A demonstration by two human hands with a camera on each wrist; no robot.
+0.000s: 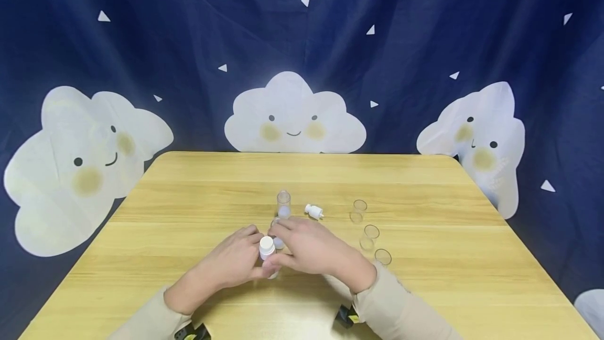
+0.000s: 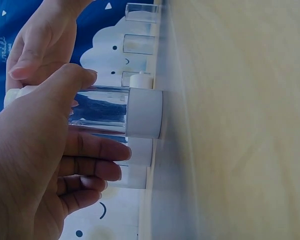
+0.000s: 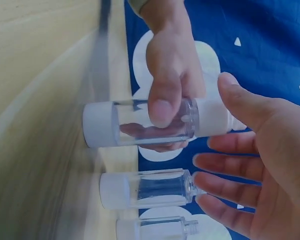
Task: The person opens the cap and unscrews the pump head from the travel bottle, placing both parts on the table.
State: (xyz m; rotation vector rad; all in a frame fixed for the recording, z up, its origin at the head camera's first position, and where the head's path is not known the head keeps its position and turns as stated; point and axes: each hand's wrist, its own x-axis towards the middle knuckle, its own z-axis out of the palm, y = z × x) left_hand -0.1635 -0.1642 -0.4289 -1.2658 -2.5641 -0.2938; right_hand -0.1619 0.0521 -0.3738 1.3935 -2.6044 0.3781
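Note:
My left hand (image 1: 234,259) grips a clear cylindrical pump bottle (image 3: 155,122) with a white base, thumb on the near side and fingers behind. The bottle stands upright on the table, a white pump head (image 3: 212,117) on its neck. Around that top hovers my right hand (image 3: 270,145), its thumb and fingers spread apart; whether a fingertip touches is unclear. Beyond the hands stand two more clear bottles with white bases, one nearer (image 3: 160,189) and one farther (image 1: 283,203), both with bare necks. Another white pump head (image 1: 314,211) lies on the table to their right.
Three clear cylindrical caps stand in a row on the right side: a far cap (image 1: 358,211), a middle cap (image 1: 370,238) and a near cap (image 1: 383,257), partly hidden by the right sleeve. Behind the wooden table (image 1: 424,287) hangs a blue cloud-printed curtain (image 1: 302,30).

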